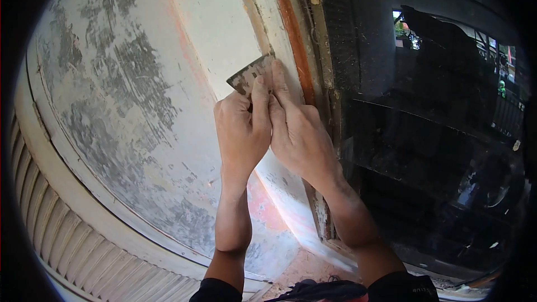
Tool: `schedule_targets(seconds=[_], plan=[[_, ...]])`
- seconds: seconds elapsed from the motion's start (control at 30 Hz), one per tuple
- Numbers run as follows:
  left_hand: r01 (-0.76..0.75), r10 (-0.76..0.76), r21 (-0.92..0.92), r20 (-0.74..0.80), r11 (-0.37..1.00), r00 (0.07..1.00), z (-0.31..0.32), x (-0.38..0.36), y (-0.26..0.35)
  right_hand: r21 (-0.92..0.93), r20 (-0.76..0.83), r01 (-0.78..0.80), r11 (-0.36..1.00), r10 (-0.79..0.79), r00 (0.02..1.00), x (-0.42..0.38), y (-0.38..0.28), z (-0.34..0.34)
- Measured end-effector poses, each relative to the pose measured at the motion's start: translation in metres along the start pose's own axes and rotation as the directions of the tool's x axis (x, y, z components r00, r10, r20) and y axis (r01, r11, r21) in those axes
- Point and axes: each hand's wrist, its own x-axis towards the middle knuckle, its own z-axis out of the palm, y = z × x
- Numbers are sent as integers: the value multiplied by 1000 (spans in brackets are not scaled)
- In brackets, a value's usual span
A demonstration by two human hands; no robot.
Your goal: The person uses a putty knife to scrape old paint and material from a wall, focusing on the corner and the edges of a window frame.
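Observation:
A flat scraper blade [246, 80], smeared with pale filler, lies tilted against the white wall strip [229, 28] beside the door frame. My left hand [241, 126] is closed on it from the left, thumb pressed on the blade. From the right, my right hand [302, 137] also grips the scraper, fingers stretched along its face near the upper corner. The two hands touch each other. Their palms hide the rest of the tool.
Left is a wall panel [120, 59] with grey patches, bordered by a curved slatted shutter [61, 235]. An orange-brown strip [291, 28] runs along the frame. Dark glossy panels [414, 151] with reflections stand at the right. Dark cloth [324, 289] shows at the bottom.

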Motion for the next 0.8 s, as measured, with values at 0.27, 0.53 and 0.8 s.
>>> schedule_targets(seconds=[0.27,0.53,0.8], plan=[[-7,7,-57,-2,998,1000,8,-7,-6,-69,47,165,984,-162,986,-4,24,4],[-24,24,-12,-1,1000,1000,9,-15,-9,61,-10,52,997,-51,999,-8,14,1],[-68,68,32,-11,997,998,11,-26,-9,27,-37,139,990,-138,990,-15,29,7]])
